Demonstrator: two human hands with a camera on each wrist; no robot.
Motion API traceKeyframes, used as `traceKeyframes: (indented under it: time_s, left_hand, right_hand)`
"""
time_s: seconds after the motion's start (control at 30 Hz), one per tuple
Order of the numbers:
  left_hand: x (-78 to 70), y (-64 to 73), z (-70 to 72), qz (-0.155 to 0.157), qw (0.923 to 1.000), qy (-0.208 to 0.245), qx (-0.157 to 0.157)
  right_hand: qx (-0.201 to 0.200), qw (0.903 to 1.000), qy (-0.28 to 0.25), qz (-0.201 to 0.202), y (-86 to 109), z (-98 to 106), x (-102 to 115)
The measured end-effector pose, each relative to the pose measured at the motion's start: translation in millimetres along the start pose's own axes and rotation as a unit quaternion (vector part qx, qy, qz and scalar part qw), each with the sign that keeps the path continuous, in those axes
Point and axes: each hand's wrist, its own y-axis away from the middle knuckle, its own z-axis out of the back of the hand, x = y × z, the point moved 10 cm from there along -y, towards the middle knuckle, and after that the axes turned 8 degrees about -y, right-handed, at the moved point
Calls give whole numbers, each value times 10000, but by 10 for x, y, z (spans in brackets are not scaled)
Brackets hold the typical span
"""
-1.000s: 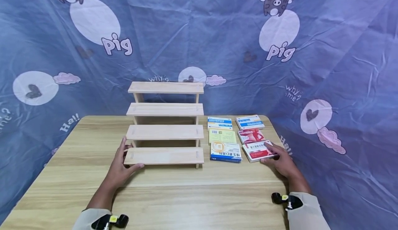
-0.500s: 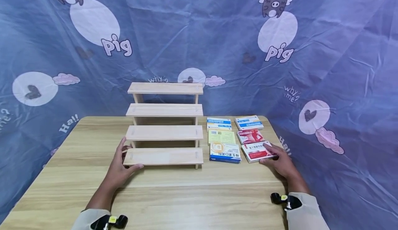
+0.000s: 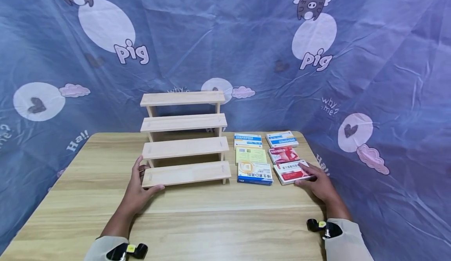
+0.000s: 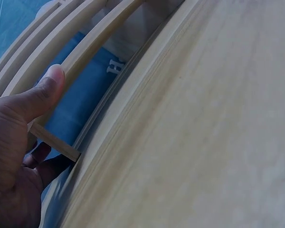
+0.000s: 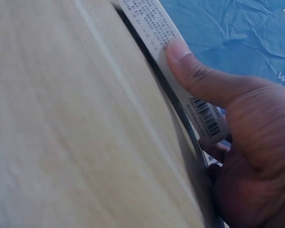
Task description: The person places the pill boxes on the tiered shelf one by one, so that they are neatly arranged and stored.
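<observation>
A wooden four-step display rack [image 3: 186, 172] stands on the table, turned slightly askew. My left hand [image 3: 137, 188] grips the left end of its lowest step, thumb on the front edge. In the left wrist view that thumb lies against the step [image 4: 92, 40], while the other fingers are partly hidden behind a side leg. To the right, my right hand [image 3: 318, 184] holds the right end of a white-and-red medicine box [image 3: 289, 172], the front one in its column. The right wrist view shows the thumb pressing the box's printed side [image 5: 154, 28].
Left of that box lies a blue-and-white medicine box [image 3: 255, 173], with a yellow-green box [image 3: 251, 156] and another blue-and-white box [image 3: 248, 140] behind it. A red box [image 3: 284, 154] and a blue-and-white box [image 3: 282, 139] fill the right column. A blue patterned cloth [image 3: 225, 37] hangs behind the table [image 3: 218, 229].
The rack has turned slightly: its right end has swung away from me and its upper steps have shifted left. My left hand moved a little with it. The right hand and boxes stayed put.
</observation>
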Motion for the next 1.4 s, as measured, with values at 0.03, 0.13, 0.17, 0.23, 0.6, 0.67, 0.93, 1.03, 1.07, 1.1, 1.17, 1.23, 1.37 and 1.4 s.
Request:
traceKeyframes:
  time_s: [0.03,0.13,0.17,0.23,0.6,0.67,0.93,1.03,1.07,1.1,1.17,1.23,1.37,1.4]
  left_hand:
    - [-3,-1,2,-5,10000,11,17]
    - [-33,-4,23,-103,9999,59,16]
    - [-41,-3,31,-128,9999,64,24]
    - [-53,-2,42,-178,9998,85,72]
    - [-77,39,103,-705,9958,545,218]
    - [-73,54,114,-783,9946,652,180]
    - [-89,47,10,-868,9915,904,356]
    - [-82,49,23,-834,9919,910,302]
    - [-82,52,27,-830,9920,906,295]
    - [-81,56,28,-831,9920,902,302]
    - [-81,65,30,-840,9920,885,313]
    - [-77,74,36,-805,9924,884,290]
    - [-64,82,37,-673,9936,871,254]
    - [-60,78,29,-635,9940,850,267]
  right_hand:
    - [-19,10000,-15,-6,1,4,-11]
    - [-54,9999,-145,5,5,10,-36]
    - [-64,9998,-187,15,6,12,-41]
    - [-94,9997,-244,35,9,20,-49]
    - [-89,9992,-378,-79,24,28,-56]
    - [-81,9993,-350,-81,29,35,-52]
    - [-184,9991,-350,-136,53,133,-35]
    - [-152,9991,-357,-185,49,126,-29]
    - [-161,9990,-373,-192,50,125,-20]
    - [-210,9988,-390,-203,50,129,-14]
    - [-309,9983,-448,-216,55,145,12]
    - [-397,9977,-515,-207,57,161,57]
    - [-677,9960,-580,-79,63,227,219]
    - [-776,9952,-595,-23,66,254,273]
